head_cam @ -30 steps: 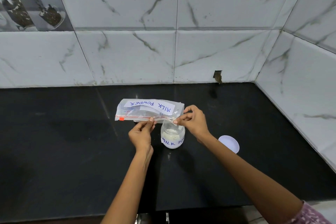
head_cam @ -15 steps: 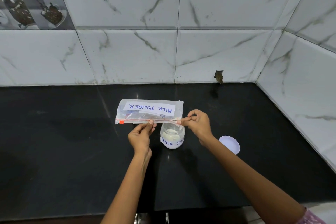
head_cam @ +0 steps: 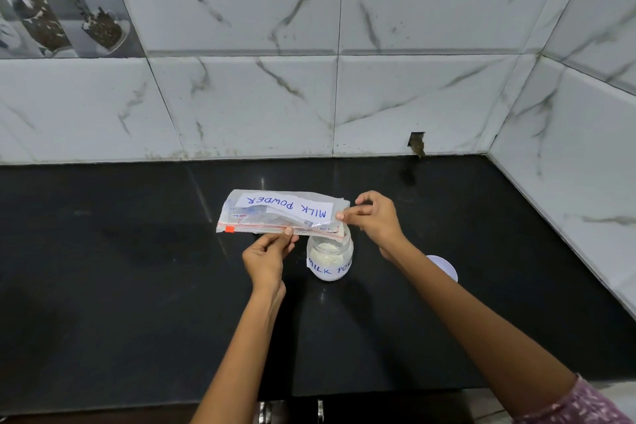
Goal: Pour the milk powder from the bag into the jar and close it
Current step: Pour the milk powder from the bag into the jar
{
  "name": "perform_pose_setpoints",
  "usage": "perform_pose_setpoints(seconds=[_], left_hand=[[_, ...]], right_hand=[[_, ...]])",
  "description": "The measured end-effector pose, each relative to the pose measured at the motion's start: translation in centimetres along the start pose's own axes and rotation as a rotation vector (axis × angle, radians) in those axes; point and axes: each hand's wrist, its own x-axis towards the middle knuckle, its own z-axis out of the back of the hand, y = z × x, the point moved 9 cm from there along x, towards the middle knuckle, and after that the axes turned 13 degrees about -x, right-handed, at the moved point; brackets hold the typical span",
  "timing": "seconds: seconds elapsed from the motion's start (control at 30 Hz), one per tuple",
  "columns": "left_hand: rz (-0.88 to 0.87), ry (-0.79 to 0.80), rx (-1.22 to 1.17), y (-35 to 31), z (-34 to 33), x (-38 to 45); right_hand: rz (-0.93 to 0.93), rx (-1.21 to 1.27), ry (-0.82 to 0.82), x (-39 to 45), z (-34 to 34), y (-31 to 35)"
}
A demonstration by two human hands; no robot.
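We hold a clear zip bag (head_cam: 282, 213) labelled "MILK POWDER" flat above the open jar (head_cam: 329, 256) on a black counter (head_cam: 103, 286). Our left hand (head_cam: 266, 260) pinches the bag's near edge; right hand (head_cam: 375, 218) pinches its right end, w/ the corner over the jar mouth. White lid (head_cam: 445, 267) lies right of the jar.

A glossy black stone counter (head_cam: 103, 286) runs to a corner of white, grey-veined marble-look wall tiles (head_cam: 247, 103), with a dark picture tile (head_cam: 58, 0) at the upper left, a small chipped notch (head_cam: 417, 143) at the base of the back wall, and soft reflections on the countertop.
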Motion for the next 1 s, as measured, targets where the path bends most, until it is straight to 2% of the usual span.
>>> perform_pose_setpoints(seconds=[0.1, 0.33, 0.43, 0.57, 0.7, 0.8, 0.93, 1.0], left_hand=[[0.005, 0.024, 0.017, -0.2, 0.0, 0.1], [0.019, 0.034, 0.033, 0.1, 0.3, 0.0], [0.015, 0.024, 0.026, 0.0, 0.4, 0.1], [0.009, 0.037, 0.044, 0.2, 0.0, 0.1], [-0.001, -0.008, 0.009, 0.2, 0.2, 0.4], [-0.013, 0.019, 0.034, 0.2, -0.2, 0.5], [-0.031, 0.006, 0.01, 0.3, -0.3, 0.5], [-0.037, 0.033, 0.027, 0.3, -0.5, 0.5]], right_hand=[[0.049, 0.01, -0.077, 0.0, 0.4, 0.1], [0.093, 0.04, -0.139, -0.2, 0.5, -0.1], [0.108, -0.016, -0.107, -0.6, 0.0, -0.1], [0.11, 0.057, -0.193, -0.6, 1.5, 0.0], [0.145, -0.01, -0.16, -1.1, 0.7, 0.2], [0.115, 0.045, -0.227, -1.0, 1.6, -0.1], [0.125, 0.018, -0.181, -1.3, 1.0, 0.0], [0.109, 0.065, -0.218, -1.4, 1.5, -0.2]])
